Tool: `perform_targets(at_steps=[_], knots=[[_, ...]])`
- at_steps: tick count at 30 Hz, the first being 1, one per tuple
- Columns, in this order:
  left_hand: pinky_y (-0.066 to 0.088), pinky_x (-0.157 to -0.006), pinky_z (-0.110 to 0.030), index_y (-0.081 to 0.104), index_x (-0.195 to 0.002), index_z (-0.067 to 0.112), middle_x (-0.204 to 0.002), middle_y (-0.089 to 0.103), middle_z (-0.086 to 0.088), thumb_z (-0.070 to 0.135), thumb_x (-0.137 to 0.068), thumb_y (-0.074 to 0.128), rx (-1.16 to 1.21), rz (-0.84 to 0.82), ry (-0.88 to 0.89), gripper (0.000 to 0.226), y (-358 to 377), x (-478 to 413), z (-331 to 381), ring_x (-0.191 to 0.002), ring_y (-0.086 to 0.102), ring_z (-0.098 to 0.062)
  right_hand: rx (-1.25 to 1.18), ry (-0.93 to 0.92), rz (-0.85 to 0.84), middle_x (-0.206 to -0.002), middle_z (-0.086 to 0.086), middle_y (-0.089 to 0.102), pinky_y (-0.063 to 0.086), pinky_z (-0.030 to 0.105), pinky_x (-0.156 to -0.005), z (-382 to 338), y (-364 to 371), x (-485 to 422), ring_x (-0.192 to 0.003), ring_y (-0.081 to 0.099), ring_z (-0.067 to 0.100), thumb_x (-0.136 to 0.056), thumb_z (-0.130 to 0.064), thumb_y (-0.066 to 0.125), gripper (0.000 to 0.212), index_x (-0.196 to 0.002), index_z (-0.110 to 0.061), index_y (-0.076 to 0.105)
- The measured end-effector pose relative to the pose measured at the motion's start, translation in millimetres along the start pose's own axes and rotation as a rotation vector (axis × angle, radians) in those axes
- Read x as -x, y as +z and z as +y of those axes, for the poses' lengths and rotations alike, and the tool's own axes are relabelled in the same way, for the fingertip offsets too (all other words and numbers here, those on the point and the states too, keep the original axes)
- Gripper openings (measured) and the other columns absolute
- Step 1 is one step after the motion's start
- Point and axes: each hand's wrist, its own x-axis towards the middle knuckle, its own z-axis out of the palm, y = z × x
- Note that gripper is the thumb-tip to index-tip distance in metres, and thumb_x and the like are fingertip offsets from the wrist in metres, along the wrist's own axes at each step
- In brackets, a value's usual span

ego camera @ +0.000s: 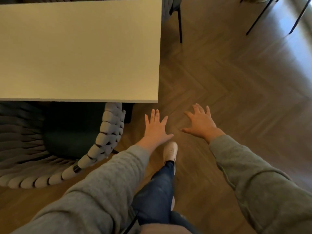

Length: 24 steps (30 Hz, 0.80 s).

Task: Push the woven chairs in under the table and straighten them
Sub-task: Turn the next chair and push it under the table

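Observation:
A grey woven chair [104, 141] with a dark seat cushion stands at the lower left, its front tucked under the near edge of the white table [81, 48]. My left hand [156, 128] hovers with spread fingers just right of the chair's rim, touching nothing. My right hand [200, 123] is spread flat over the floor further right, also empty. A second chair [175, 16] with thin black legs shows at the table's far right corner, mostly hidden by the tabletop.
Herringbone wood floor fills the right side. Thin black legs [263, 16] of another piece of furniture stand at the top right. My leg and white shoe [170, 152] step forward between my arms.

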Motion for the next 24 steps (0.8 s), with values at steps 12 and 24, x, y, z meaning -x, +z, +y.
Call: perform_targets(at_steps=[12, 24], knots=[[-0.002, -0.119, -0.050, 0.008, -0.155, 0.022, -0.161, -0.006, -0.017, 0.054, -0.091, 0.054, 0.009, 0.026, 0.063, 0.085, -159.2, -235.5, 74.2, -0.148, -0.012, -0.032, 0.110, -0.067, 0.026, -0.159, 0.014, 0.014, 0.001, 0.057, -0.117, 143.8, -135.0, -215.9, -0.148, 0.002, 0.028, -0.084, -0.062, 0.054, 0.080, -0.150, -0.025, 0.027], [-0.002, -0.117, -0.056, 0.007, -0.155, 0.021, -0.160, -0.007, -0.020, 0.054, -0.091, 0.054, -0.077, 0.082, -0.226, 0.086, -286.4, -462.2, 67.5, -0.147, -0.013, -0.036, 0.247, -0.315, 0.047, -0.158, 0.016, 0.014, -0.001, 0.059, -0.116, 265.1, -276.4, -458.5, -0.148, 0.003, 0.029, -0.083, -0.060, 0.059, 0.085, -0.151, -0.025, 0.023]])
